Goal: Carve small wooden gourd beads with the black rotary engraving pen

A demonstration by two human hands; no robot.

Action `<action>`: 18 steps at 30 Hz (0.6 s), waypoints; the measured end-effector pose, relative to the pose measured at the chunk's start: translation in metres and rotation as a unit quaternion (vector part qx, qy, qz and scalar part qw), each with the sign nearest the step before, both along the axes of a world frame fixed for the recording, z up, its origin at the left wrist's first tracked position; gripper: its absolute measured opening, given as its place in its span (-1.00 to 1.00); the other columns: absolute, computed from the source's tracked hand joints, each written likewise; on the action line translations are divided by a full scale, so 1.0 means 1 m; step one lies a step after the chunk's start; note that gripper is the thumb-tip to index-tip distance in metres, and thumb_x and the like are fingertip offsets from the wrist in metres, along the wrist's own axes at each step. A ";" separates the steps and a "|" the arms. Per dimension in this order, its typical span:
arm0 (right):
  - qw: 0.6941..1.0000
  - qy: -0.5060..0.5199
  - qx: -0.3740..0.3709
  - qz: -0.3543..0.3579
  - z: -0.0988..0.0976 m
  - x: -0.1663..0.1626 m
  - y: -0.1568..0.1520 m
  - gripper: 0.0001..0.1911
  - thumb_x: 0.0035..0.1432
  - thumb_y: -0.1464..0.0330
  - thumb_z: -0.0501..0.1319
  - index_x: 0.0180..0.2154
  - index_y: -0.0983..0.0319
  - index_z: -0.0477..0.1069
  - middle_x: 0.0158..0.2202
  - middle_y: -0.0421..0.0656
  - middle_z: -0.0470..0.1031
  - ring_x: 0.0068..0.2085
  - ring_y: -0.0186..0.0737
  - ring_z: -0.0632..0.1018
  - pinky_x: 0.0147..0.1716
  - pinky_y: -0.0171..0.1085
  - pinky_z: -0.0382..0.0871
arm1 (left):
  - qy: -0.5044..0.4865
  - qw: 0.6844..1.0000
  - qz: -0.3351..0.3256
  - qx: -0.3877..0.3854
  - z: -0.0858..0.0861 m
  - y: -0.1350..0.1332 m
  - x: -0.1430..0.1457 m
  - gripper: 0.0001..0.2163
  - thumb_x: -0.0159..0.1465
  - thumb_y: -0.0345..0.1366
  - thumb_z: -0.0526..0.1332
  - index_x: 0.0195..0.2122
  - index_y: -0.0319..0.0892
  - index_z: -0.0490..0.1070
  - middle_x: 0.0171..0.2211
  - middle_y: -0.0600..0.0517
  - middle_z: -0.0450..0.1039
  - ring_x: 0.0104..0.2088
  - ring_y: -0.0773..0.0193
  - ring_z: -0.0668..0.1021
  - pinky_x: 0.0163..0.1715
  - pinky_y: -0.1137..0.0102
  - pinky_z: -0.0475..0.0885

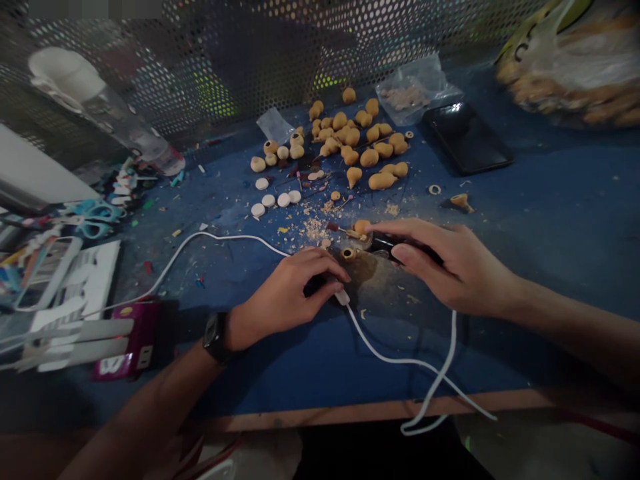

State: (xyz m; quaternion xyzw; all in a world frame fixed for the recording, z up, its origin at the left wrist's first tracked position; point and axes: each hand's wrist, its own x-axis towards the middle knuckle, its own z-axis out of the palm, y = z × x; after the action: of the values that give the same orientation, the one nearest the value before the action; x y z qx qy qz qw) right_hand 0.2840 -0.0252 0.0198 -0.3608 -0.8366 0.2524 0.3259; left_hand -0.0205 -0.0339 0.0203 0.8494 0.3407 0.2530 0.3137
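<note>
Your right hand pinched a black-handled tool between thumb and fingers, just beside a small tan gourd-shaped bead on the blue table. Your left hand curled closed over a dark object joined to a white cable, near scattered sawdust.
</note>
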 end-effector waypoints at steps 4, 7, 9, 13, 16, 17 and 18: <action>1.000 -0.004 -0.003 -0.003 0.001 0.000 0.000 -0.58 0.70 0.21 0.18 0.38 0.15 0.61 0.05 -0.01 0.85 -0.39 -0.20 0.70 -0.38 -0.24 0.59 | -0.005 1.000 0.002 0.000 -0.001 0.001 -0.001 -0.91 0.54 -0.40 0.37 -0.07 -0.09 0.68 -0.13 -0.06 0.82 -0.08 0.10 0.80 -0.02 0.24 0.68; 1.000 0.000 0.002 -0.003 0.000 0.000 0.000 -0.59 0.70 0.21 0.19 0.37 0.15 0.61 0.06 -0.03 0.85 -0.39 -0.21 0.71 -0.35 -0.24 0.61 | -0.015 1.000 0.000 0.001 -0.002 0.001 -0.001 -0.94 0.53 -0.38 0.39 -0.08 -0.11 0.68 -0.13 -0.07 0.83 -0.10 0.10 0.80 -0.05 0.26 0.68; 1.000 0.004 0.004 -0.002 0.000 0.000 0.000 -0.60 0.70 0.22 0.19 0.37 0.14 0.60 0.06 -0.05 0.85 -0.39 -0.22 0.70 -0.34 -0.23 0.62 | -0.022 1.000 0.000 -0.003 -0.002 0.001 -0.001 -0.95 0.54 -0.36 0.39 -0.09 -0.11 0.68 -0.15 -0.07 0.82 -0.11 0.10 0.80 -0.07 0.27 0.67; 1.000 0.002 0.009 0.000 -0.001 0.000 0.000 -0.60 0.69 0.23 0.18 0.37 0.11 0.60 0.13 -0.03 0.84 -0.30 -0.15 0.77 -0.29 -0.20 0.67 | -0.019 1.000 0.005 -0.012 -0.001 0.001 -0.001 -0.93 0.53 -0.36 0.38 -0.09 -0.09 0.68 -0.15 -0.07 0.83 -0.10 0.10 0.81 -0.06 0.26 0.67; 1.000 -0.005 0.013 -0.010 -0.004 0.000 0.000 -0.57 0.68 0.23 0.19 0.39 0.12 0.62 0.05 -0.02 0.85 -0.28 -0.09 0.78 -0.30 -0.19 0.67 | -0.021 1.000 0.016 -0.004 -0.002 0.000 0.000 -0.96 0.53 -0.32 0.40 -0.09 -0.09 0.67 -0.16 -0.05 0.81 -0.14 0.13 0.80 -0.11 0.28 0.67; 1.000 -0.003 0.014 -0.014 -0.004 0.000 0.000 -0.56 0.68 0.23 0.18 0.40 0.12 0.62 0.03 -0.02 0.85 -0.25 -0.06 0.79 -0.29 -0.18 0.68 | -0.026 0.999 0.023 0.007 -0.002 -0.001 0.000 -0.97 0.53 -0.29 0.42 -0.09 -0.09 0.66 -0.17 -0.04 0.80 -0.17 0.15 0.79 -0.14 0.30 0.67; 1.000 -0.001 0.014 -0.018 -0.005 0.000 0.000 -0.56 0.68 0.23 0.18 0.40 0.11 0.62 0.03 -0.01 0.85 -0.23 -0.04 0.80 -0.28 -0.16 0.69 | -0.032 0.999 0.032 0.027 -0.003 -0.002 0.001 -0.95 0.53 -0.27 0.44 -0.10 -0.09 0.66 -0.18 -0.04 0.79 -0.19 0.16 0.78 -0.16 0.31 0.67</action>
State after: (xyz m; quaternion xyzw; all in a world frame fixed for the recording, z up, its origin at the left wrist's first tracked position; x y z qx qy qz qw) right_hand 0.2843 -0.0255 0.0149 -0.3713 -0.8338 0.2340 0.3350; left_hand -0.0195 -0.0355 0.0170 0.8376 0.3508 0.2988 0.2934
